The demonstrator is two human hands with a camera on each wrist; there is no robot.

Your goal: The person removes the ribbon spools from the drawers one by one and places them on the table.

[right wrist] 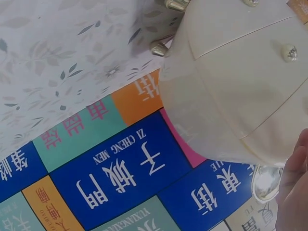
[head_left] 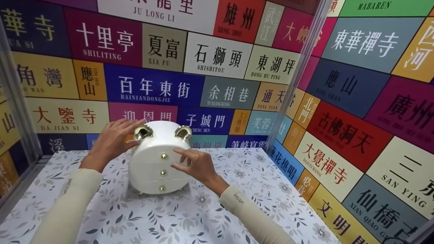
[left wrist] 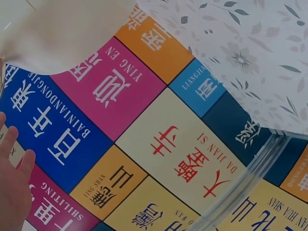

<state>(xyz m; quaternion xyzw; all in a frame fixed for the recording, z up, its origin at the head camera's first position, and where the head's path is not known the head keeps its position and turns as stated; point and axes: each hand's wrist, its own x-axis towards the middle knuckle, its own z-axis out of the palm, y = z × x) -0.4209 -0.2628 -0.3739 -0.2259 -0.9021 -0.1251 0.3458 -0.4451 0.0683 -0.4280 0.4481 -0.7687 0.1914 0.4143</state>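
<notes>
A small white rounded drawer box [head_left: 145, 171] stands upright on the table, with gold knobs [head_left: 163, 173] down its front and two gold rings [head_left: 183, 132] on top. My left hand [head_left: 110, 142] is at the box's upper left, fingers extended beside the left gold ring [head_left: 143, 131]. In front of the upper drawer is my right hand [head_left: 200, 166], thumb and forefinger apart, just right of the top knob [head_left: 164, 156]. From the right wrist view, drawer seams cross the white front [right wrist: 231, 82], and part of the right hand [right wrist: 294, 185] shows at the edge.
A tablecloth [head_left: 234, 203] with a grey leaf pattern covers the table. Behind and to the right rise walls of coloured panels [head_left: 154, 83] with Chinese lettering. A clear strip [head_left: 294, 81] runs up the corner between them. Small gold feet [right wrist: 159, 48] support the box.
</notes>
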